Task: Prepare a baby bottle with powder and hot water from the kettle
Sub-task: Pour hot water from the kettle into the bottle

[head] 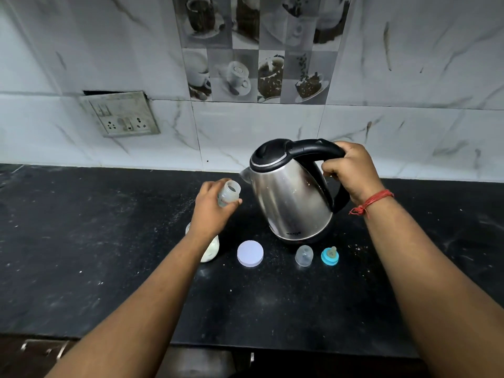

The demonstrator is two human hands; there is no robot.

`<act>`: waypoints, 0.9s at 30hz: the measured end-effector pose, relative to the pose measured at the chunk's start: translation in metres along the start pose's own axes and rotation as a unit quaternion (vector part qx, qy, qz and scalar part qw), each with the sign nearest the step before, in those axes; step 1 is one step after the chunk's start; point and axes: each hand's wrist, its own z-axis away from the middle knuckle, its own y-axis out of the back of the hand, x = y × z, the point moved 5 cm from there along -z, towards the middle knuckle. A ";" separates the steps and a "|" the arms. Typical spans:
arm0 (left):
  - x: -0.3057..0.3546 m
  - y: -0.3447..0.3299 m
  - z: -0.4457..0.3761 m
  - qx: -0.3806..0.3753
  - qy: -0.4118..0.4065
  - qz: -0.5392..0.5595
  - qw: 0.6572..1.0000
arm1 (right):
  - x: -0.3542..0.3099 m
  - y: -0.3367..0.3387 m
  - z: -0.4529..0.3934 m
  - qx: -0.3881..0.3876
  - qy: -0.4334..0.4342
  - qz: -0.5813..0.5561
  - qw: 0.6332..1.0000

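Observation:
A steel kettle [291,197] with a black lid and handle stands tilted toward its spout on the black counter [109,241]. My right hand [351,173] grips the handle. My left hand [211,205] holds a small clear baby bottle [228,192], open mouth up, just left of the kettle's spout. Under my left forearm a jar of pale powder [210,251] is partly hidden. Its round white lid [250,254] lies flat on the counter. In front of the kettle sit the bottle's clear cap [304,255] and the blue ring with the teat [330,256].
A tiled wall rises right behind the counter, with a switch and socket plate [120,114] at the left. Powder specks dot the counter. The counter's front edge runs along the bottom, with a drawer handle [43,347] below at the left.

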 end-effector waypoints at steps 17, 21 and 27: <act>-0.015 -0.011 0.005 -0.048 0.014 -0.035 0.998 | -0.017 -0.020 -0.011 -0.066 0.002 0.181 0.981; -0.017 -0.014 0.002 -0.052 0.004 -0.041 0.998 | -0.024 -0.023 -0.018 -0.080 0.024 0.214 0.973; -0.015 -0.016 -0.003 -0.052 0.002 -0.049 0.997 | -0.034 -0.027 -0.028 -0.086 0.042 0.264 0.960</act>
